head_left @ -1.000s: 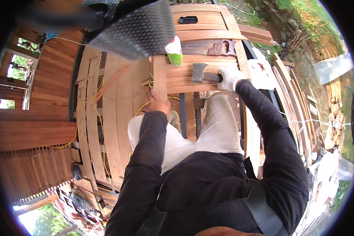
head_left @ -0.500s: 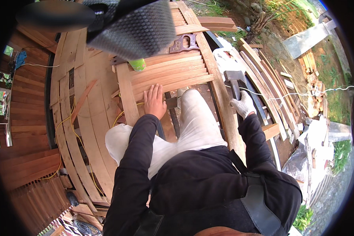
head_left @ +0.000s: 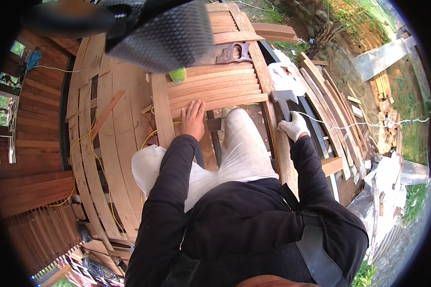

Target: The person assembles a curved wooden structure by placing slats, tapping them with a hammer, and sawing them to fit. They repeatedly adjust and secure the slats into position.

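My bare left hand [head_left: 193, 120] lies with its fingers stretched over the nearest slat [head_left: 225, 101] of a louvred wooden frame. It grips nothing. My right hand [head_left: 294, 126], in a white glove, is closed around the handle of a hammer [head_left: 283, 95]. The hammer's dark head is beside the right side rail [head_left: 265, 79] of the frame; whether they touch I cannot tell. The left side rail [head_left: 162, 107] runs just left of my bare hand. A handsaw [head_left: 233, 53] lies across the slats farther off, its blade partly hidden by a blurred dark object.
A green can-like object [head_left: 178, 75] stands on the slats. Wide planks [head_left: 122, 115] cover the left side, crossed by a yellow cord [head_left: 95, 136]. Stacked boards [head_left: 337, 103] lie at the right, with a white cable [head_left: 359, 126] across them. My knee [head_left: 237, 119] is close to the frame.
The view has shifted slightly, so the surroundings sit farther right. The hammer in my right hand has come closer to the right side rail. My left hand stays on the slat.
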Demonstrator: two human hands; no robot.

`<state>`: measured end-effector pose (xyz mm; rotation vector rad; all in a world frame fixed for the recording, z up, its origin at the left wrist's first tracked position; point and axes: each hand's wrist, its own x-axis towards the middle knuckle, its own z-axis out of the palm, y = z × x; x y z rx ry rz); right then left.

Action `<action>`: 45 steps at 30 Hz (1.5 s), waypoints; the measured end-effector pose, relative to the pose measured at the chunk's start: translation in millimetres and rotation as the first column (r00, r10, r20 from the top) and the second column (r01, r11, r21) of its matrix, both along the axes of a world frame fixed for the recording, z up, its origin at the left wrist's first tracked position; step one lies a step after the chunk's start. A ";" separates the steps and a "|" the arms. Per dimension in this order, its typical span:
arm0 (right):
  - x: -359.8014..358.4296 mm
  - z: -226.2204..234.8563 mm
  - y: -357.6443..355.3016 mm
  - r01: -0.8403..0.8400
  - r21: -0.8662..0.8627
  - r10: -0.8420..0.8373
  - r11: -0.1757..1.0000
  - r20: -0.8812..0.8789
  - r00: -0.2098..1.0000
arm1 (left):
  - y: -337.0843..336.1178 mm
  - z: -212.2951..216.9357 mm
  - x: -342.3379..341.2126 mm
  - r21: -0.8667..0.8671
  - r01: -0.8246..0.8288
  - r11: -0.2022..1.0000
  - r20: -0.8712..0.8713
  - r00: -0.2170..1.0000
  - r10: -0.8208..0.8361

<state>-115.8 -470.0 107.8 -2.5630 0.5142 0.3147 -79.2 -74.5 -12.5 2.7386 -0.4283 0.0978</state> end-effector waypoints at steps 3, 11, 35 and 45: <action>-0.4 -3.5 -1.7 -0.002 -0.085 0.004 0.996 0.028 1.000 | -0.3 -0.8 1.7 0.000 0.026 1.000 -0.024 0.999 -0.026; -2.3 -15.3 -9.7 -0.002 -0.131 0.011 0.991 0.068 0.998 | -1.9 7.8 2.0 0.027 0.040 0.999 -0.101 0.994 -0.037; -16.7 -17.3 -3.2 -0.030 -0.073 0.038 0.997 0.117 0.992 | 0.0 12.8 1.7 0.057 0.027 0.998 -0.116 0.993 -0.020; 76.5 13.9 45.4 -0.407 -0.401 0.543 0.821 0.323 0.775 | 81.3 -0.9 17.6 -0.134 -0.511 0.849 0.226 0.818 0.528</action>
